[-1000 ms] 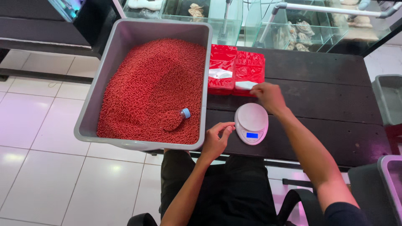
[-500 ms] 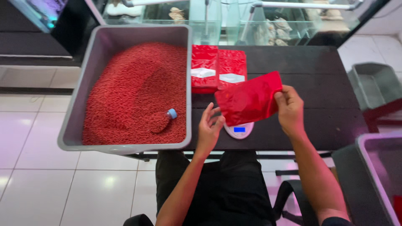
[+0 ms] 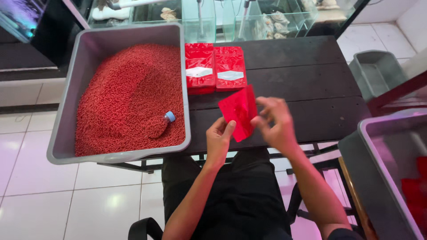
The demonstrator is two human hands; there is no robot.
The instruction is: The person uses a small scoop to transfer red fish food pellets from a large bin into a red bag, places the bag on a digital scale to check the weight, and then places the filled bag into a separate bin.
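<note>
At far left a grey tub (image 3: 66, 102) sits on the dark table (image 3: 307, 84), filled with red pellets (image 3: 120, 93); a small bottle (image 3: 162, 124) with a blue cap lies half sunk in them near the tub's right wall, where it lay a second ago. Just right of the tub, two stacks of red pouches (image 3: 215, 69) with white labels rest side by side at the table's far edge. Nearer the person, the left hand (image 3: 219, 138) pinches the lower edge of a single red pouch (image 3: 239, 111), thumb on its face and fingers behind. A second ago this hand rested beside a small white scale and the right hand reached to the stacks; half a second ago the pouch was up over the scale, held flat between both hands. Now the pouch is tilted, raised off the table in front of the chest, and the scale is hidden behind it and the hands. The right hand (image 3: 275, 124) grips the pouch's right edge, its curled fingers pressed to the rim as though working the mouth apart; whether it is open cannot be told. Farther right a smaller grey bin (image 3: 376, 71) stands on the floor, and another grey tub (image 3: 391, 164) with something red inside fills the corner.
</note>
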